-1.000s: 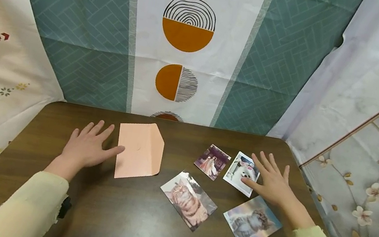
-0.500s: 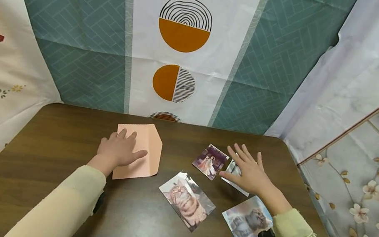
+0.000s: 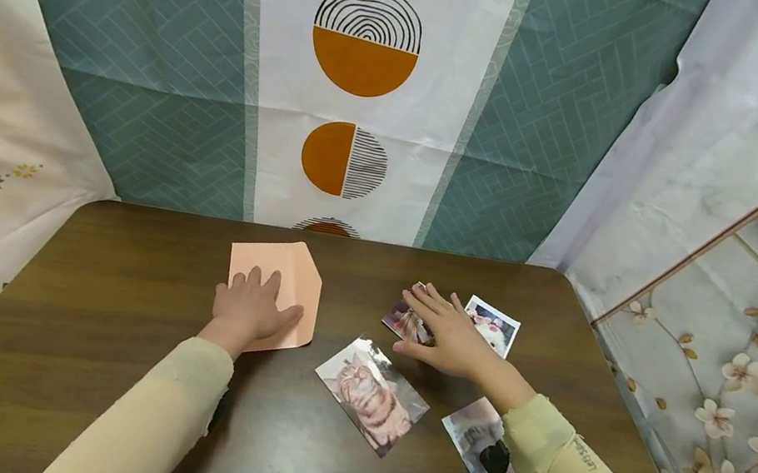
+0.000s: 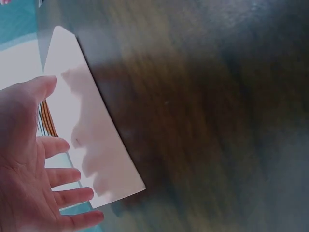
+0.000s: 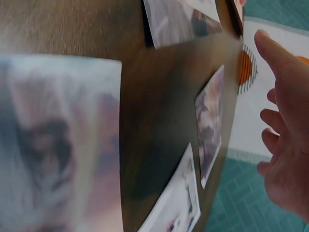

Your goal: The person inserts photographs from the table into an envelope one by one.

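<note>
Over peach envelope (image 3: 305,281), left grip (image 3: 251,312), splayed

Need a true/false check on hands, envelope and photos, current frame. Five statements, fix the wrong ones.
1. The left hand is over the pink envelope. True.
2. The envelope's flap is folded shut. False: the flap is opened out.
3. The right hand is over the purple photo, gripping nothing. True.
4. The striped-cat photo lies on the table with no hand over it. True.
5. In the head view, the striped-cat photo lies left of the envelope. False: it lies to the right.
</note>
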A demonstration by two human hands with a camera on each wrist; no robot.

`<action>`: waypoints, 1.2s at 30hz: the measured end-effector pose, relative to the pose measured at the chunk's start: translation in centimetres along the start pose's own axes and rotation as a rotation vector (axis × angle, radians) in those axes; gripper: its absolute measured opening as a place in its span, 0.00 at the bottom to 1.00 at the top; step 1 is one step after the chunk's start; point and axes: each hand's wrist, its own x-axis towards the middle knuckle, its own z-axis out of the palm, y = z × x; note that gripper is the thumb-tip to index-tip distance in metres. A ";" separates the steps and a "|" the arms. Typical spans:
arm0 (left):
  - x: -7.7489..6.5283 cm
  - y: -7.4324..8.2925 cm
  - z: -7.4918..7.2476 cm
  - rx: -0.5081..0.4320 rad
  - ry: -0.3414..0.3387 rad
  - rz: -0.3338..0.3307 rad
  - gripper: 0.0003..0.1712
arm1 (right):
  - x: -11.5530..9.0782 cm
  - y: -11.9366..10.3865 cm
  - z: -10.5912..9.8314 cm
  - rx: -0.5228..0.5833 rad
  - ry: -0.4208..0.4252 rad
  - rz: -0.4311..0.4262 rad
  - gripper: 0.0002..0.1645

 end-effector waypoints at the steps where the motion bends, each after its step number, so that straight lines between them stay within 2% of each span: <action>1: 0.0 0.0 0.1 -0.004 0.000 -0.002 0.48 | 0.2 -0.2 0.2 0.013 -0.002 -0.017 0.53; 9: 0.1 -0.5 0.9 0.016 0.016 0.018 0.47 | 1.4 -1.3 1.9 0.105 -0.041 -0.108 0.45; 18: -0.3 -1.7 1.1 -0.015 0.018 0.113 0.45 | 1.6 -2.2 3.0 0.150 -0.069 -0.089 0.43; 27: -0.7 -3.3 1.8 -0.029 0.030 0.194 0.43 | 1.8 -2.4 3.5 0.156 -0.073 -0.117 0.42; 32: -0.8 -4.2 1.8 -0.022 0.073 0.244 0.43 | 1.9 -2.6 3.4 0.152 -0.073 -0.127 0.42; 36: -1.0 -4.4 1.7 -0.031 0.109 0.238 0.47 | 2.1 -2.5 3.2 0.191 -0.067 -0.112 0.41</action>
